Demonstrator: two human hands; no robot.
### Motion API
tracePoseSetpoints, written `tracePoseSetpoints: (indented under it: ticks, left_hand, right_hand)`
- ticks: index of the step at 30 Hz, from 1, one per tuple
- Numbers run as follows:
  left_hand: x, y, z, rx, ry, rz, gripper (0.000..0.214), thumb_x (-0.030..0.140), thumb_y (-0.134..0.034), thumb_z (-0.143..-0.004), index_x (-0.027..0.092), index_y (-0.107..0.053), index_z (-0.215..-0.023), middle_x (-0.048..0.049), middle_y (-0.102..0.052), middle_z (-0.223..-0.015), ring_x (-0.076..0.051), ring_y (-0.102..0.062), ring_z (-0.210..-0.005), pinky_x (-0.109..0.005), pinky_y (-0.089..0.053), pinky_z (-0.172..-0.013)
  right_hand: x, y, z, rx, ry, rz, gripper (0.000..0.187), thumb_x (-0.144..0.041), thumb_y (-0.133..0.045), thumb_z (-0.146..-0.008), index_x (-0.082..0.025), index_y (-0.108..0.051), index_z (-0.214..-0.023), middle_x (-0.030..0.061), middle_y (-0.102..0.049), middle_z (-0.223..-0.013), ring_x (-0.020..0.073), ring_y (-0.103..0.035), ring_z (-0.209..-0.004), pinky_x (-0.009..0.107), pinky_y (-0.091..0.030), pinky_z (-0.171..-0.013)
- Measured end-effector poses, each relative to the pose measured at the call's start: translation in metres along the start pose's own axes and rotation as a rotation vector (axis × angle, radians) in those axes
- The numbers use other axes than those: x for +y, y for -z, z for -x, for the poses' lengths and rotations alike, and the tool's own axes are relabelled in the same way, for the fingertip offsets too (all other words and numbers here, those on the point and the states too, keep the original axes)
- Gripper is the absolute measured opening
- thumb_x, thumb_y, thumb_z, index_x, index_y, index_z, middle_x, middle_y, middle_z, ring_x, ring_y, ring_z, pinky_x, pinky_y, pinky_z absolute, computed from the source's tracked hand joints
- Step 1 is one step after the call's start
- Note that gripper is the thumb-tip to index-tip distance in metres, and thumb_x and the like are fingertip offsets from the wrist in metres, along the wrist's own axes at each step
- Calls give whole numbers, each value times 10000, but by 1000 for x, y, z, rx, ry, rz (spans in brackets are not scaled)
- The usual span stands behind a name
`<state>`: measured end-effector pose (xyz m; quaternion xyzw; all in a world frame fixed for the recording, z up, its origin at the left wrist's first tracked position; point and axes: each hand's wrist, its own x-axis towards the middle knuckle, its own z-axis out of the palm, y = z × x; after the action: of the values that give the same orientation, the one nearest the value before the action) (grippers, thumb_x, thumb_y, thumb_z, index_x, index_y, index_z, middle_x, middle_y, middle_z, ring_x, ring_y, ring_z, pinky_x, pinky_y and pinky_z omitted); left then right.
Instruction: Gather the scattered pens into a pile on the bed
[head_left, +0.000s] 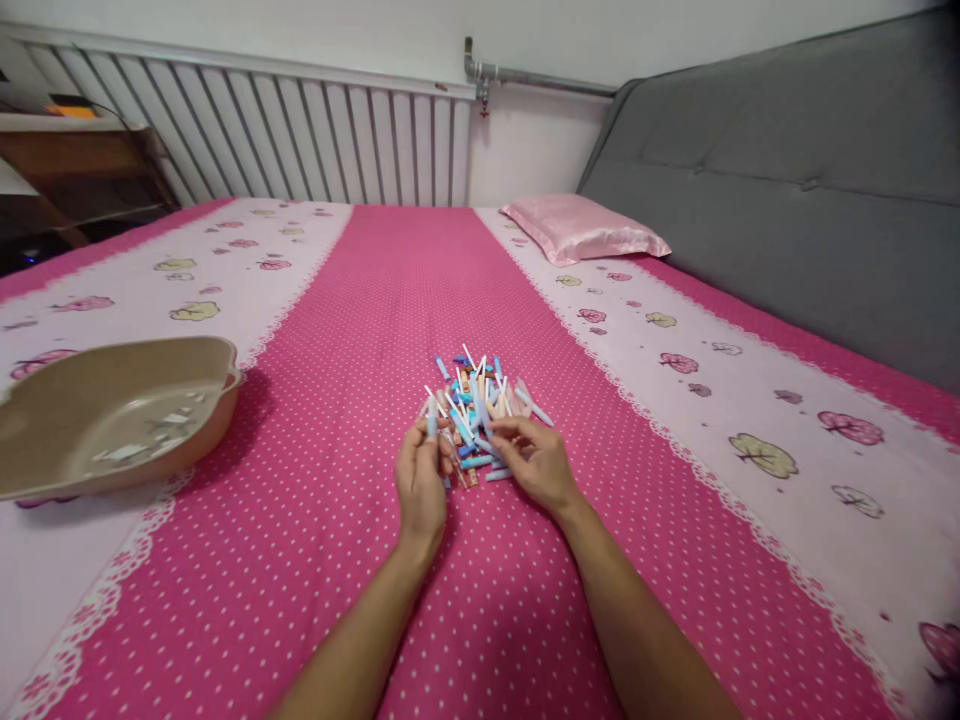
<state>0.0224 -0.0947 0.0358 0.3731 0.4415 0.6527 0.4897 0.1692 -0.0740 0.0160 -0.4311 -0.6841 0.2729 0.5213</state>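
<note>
Setting: bed [420,300] under a pink dotted sheet with pale flowered bands on both sides; white slatted panel along the wall at 12 o'clock.
Pile: heap of small sticks [476,410], mostly blue and white with some orange, lying on the sheet at centre, just beyond both hands.
Left hand: left hand [421,480] at 7 o'clock of the pile, fingers closed round one pale blue stick [432,418], held roughly upright.
Right hand: right hand [536,462] at 5 o'clock of the pile, fingers curled loosely, fingertips touching the near sticks; cannot tell whether it grips any.
Basin: tan plastic basin [217,395] at 9 o'clock, well apart from the pile, tilted, pale scraps inside.
Pillow: pink satin pillow [581,228] at 1 o'clock.
Headboard: grey padded headboard [787,170] at 2 o'clock.
</note>
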Motion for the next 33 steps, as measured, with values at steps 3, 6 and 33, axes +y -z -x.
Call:
tracePoseSetpoints:
  ticks: [3,6,33]
  left_hand:
    - [2,3,-2,159,-60,-6,131,238,-467,-781,177,-578,-816,53,-465,-582,-69,-385,-456,-182,-319,-431]
    - [0,3,-1,167,-81,-33,131,237,-469,-778,178,-582,-807,54,-459,-581,-71,-373,-455,-188,-308,-421]
    - [-6,-5,11,-431,-91,-574,327,192,-418,-790,147,-707,-938,-8,-636,-690,-150,-549,-671,-249,-398,-661]
  right_hand:
    - [-7,-3,2,-162,231,378,130,-196,-594,-779,-217,-697,-854,55,-673,-836,212,-571,-860,376,-456,-807]
    - [-13,-8,4,-221,283,596,151,-167,-600,-748,-210,-686,-864,72,-648,-892,240,-528,-923,399,-423,-834]
    - [-2,1,2,430,-322,-772,280,-381,-699,-737,-205,-548,-894,-40,-669,-731,58,-571,-461,152,-473,-426]
